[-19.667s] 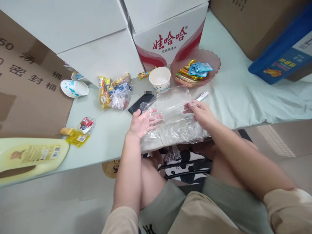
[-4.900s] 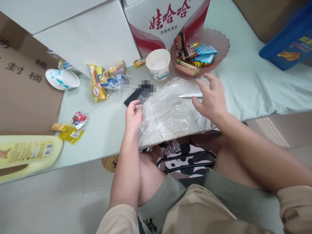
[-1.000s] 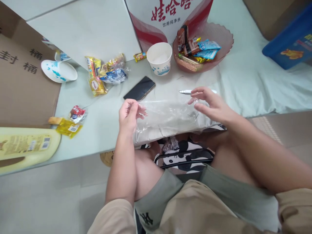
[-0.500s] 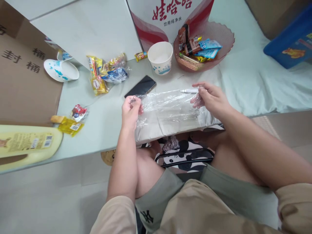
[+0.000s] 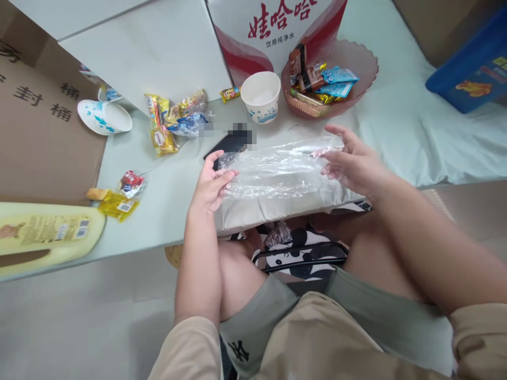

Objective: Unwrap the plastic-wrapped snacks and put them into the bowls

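A clear, crinkled plastic bag (image 5: 277, 166) is stretched sideways over the near part of the table. My left hand (image 5: 209, 182) holds its left end, with the thumb below and the index finger along the upper edge. At the other end, my right hand (image 5: 350, 161) grips the plastic, its index finger raised. Just behind my left hand lies a dark phone (image 5: 227, 145), partly covered by the bag and partly blurred. Beyond the bag stands a white paper cup (image 5: 261, 100).
A pink glass bowl (image 5: 358, 63) of wrapped snacks stands at the back. Snack packets (image 5: 160, 126) and a tipped paper cup (image 5: 103, 117) lie to the left, near a yellow bottle (image 5: 79, 232). A red-and-white carton (image 5: 273, 31) and a blue container (image 5: 463, 79) stand behind.
The bag has been drawn into a narrower, more level band between my hands. My left fingers have spread apart more. The white pen seen beside my right hand is now hidden.
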Demonstrator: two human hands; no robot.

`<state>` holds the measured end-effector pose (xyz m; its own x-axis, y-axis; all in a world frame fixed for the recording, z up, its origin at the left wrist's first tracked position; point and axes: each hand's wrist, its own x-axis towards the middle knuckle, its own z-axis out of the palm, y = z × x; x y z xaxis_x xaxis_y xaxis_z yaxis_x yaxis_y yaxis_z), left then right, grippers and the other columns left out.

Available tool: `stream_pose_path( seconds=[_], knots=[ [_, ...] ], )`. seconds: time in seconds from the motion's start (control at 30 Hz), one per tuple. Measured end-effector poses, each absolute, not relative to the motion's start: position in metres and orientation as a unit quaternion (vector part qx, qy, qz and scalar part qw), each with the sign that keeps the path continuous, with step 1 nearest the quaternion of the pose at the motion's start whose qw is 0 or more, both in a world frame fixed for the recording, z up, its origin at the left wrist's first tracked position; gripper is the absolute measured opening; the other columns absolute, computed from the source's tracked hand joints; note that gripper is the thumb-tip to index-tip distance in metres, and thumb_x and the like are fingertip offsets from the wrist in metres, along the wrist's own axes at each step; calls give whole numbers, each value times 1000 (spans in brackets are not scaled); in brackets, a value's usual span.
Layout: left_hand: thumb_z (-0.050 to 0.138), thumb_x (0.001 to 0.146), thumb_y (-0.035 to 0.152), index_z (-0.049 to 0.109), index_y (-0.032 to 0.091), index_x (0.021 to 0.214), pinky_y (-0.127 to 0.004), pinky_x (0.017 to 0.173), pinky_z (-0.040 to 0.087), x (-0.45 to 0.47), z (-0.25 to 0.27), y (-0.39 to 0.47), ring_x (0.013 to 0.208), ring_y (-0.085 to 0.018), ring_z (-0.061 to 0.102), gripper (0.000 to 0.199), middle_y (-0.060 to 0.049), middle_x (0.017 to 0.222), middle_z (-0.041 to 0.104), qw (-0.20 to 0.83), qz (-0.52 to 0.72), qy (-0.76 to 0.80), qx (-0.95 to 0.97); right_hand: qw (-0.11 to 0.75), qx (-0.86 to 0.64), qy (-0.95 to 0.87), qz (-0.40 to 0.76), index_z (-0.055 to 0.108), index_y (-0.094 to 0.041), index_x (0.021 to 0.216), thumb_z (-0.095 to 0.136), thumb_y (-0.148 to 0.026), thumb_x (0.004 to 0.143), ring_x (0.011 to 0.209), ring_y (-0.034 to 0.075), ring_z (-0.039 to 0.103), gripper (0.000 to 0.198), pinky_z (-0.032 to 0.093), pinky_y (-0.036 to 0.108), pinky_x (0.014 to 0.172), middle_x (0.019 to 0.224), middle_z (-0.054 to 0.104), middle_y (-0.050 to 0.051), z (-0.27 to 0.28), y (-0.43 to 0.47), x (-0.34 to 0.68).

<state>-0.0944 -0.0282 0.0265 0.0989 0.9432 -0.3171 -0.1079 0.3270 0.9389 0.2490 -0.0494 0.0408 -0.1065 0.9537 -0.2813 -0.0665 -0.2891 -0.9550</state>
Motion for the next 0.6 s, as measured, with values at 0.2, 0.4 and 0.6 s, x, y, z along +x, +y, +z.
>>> stream_pose_path(
  seconds=[0.2,0.4,0.6],
  knots=[
    [91,61,22,55,32,132,-13,36,24,-88,25,-21,41,-1,41,80,1,82,72,700,374,451,408,341,-468,-353,735,65,-23,120,44,-82,83,80,29,72,72,59,47,72,95,75,11,57,-51,266],
    [91,58,23,48,28,144,-15,35,21,-68,20,-5,38,-1,38,96,-3,86,74,750,257,413,448,243,-429,-359,793,62,-18,123,43,-80,87,90,30,73,74,61,43,73,108,75,16,46,-27,258],
    [92,61,32,46,27,145,-16,35,22,-58,28,-10,39,-2,41,96,-6,88,75,757,233,378,479,99,-352,-430,826,61,-20,117,80,-45,80,75,18,73,49,56,25,58,96,76,8,34,-39,224]
  ],
)
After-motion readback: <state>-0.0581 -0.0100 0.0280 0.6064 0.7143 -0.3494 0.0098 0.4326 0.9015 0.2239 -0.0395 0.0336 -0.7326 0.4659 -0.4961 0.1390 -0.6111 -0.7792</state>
